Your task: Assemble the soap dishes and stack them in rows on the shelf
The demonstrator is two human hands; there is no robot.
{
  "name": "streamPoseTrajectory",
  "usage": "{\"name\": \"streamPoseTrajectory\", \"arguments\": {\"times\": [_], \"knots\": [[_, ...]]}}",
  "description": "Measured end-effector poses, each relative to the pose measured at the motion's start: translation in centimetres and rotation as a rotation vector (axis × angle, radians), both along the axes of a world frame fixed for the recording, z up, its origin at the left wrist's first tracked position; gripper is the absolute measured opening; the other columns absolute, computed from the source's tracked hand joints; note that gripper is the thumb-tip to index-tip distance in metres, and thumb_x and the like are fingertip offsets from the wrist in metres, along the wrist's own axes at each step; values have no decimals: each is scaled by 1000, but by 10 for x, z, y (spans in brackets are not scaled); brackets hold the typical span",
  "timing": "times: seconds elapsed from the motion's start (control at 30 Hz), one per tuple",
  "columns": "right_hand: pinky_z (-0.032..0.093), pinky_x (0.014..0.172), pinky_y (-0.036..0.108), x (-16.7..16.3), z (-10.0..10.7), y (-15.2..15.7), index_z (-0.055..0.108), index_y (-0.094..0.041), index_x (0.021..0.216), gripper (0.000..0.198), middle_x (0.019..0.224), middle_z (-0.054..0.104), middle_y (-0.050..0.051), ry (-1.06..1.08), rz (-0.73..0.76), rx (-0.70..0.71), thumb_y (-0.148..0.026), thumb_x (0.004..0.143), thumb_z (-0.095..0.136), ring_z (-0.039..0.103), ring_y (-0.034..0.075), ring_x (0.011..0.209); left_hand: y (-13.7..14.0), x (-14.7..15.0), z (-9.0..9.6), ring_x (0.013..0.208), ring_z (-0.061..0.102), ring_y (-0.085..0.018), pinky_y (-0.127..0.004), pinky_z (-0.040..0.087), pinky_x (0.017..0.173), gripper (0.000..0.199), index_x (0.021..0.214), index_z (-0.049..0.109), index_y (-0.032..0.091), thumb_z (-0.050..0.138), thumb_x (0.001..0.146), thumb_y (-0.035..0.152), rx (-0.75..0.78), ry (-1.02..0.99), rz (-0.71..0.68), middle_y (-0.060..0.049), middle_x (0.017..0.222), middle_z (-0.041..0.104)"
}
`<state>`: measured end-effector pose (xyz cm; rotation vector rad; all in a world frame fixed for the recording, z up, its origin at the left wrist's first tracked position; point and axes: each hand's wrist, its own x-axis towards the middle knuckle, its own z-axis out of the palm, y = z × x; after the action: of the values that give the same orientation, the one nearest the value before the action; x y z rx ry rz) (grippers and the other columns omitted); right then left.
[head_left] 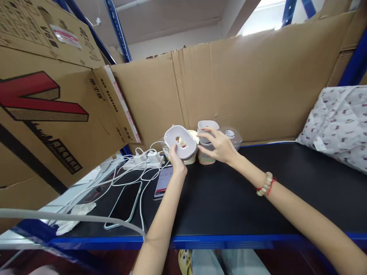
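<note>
My left hand (177, 158) grips a pale lilac oval lid (171, 134) with a hole in its middle, tilted toward me. Fingertips of that hand show through the hole. My right hand (218, 145) is raised just right of the lid, its fingers spread and bent. Behind those fingers stands a container (207, 158) with a pale rim (208, 123), partly hidden by the hand. A clear rounded cover (235, 136) sits to its right. Part of a cream round piece (194, 134) shows behind the lid.
Two phones, one with a lit screen (164, 182) and one dark (124, 202), lie on the black shelf (229, 202). White cables run from a power strip (143, 164). Cardboard (258, 84) walls the back; a patterned cloth bag (341, 118) stands at right.
</note>
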<state>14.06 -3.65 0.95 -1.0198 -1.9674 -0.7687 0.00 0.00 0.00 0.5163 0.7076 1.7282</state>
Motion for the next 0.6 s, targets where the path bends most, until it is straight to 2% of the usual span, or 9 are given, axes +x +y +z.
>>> {"name": "streamPoseTrajectory", "arguments": {"times": [0.1, 0.2, 0.27, 0.37, 0.43, 0.5, 0.6], "knots": [[43, 82, 32, 3, 0, 2, 62, -16, 101, 26, 109, 60, 11, 68, -75, 42, -27, 88, 43, 55, 19, 101, 6, -8, 0, 70, 62, -14, -25, 50, 67, 20, 81, 60, 14, 43, 76, 24, -26, -40, 42, -5, 77, 63], [41, 79, 32, -6, -2, 7, 64, -18, 93, 25, 94, 64, 8, -54, -83, -19, -19, 88, 40, 57, 18, 90, 13, -15, -3, 85, 62, -15, -23, 50, 65, 25, 82, 59, 15, 40, 77, 30, 2, -35, 113, -7, 95, 63], [39, 85, 34, -19, -4, 13, 64, -17, 92, 24, 91, 65, 7, -170, -116, -75, -14, 86, 41, 56, 18, 90, 17, -17, -6, 88, 61, -17, -23, 49, 63, 30, 84, 60, 15, 39, 77, 34, 33, -7, 134, -8, 101, 62], [31, 99, 40, -40, -7, 27, 65, -13, 91, 22, 89, 65, 10, -300, -245, -169, -8, 81, 46, 56, 21, 95, 19, -18, -9, 79, 61, -17, -24, 48, 58, 35, 84, 62, 13, 39, 76, 39, 79, 27, 128, -9, 96, 63], [29, 101, 41, -49, -7, 38, 66, -12, 86, 21, 83, 66, 10, -344, -341, -264, -5, 80, 47, 56, 21, 91, 20, -17, -10, 76, 61, -16, -25, 49, 60, 35, 80, 63, 13, 40, 76, 38, 97, 20, 115, -9, 94, 64], [31, 99, 39, -53, -6, 45, 67, -13, 80, 22, 78, 65, 9, -352, -401, -331, -4, 79, 47, 57, 20, 86, 20, -16, -10, 79, 62, -16, -25, 50, 67, 32, 75, 64, 13, 41, 76, 35, 107, 5, 121, -9, 92, 65], [35, 90, 37, -49, -2, 49, 66, -14, 78, 22, 77, 65, 8, -344, -409, -335, -2, 78, 48, 56, 19, 82, 23, -15, -11, 84, 62, -16, -26, 48, 76, 30, 68, 63, 14, 42, 76, 35, 132, 17, 179, -8, 84, 65]]}}
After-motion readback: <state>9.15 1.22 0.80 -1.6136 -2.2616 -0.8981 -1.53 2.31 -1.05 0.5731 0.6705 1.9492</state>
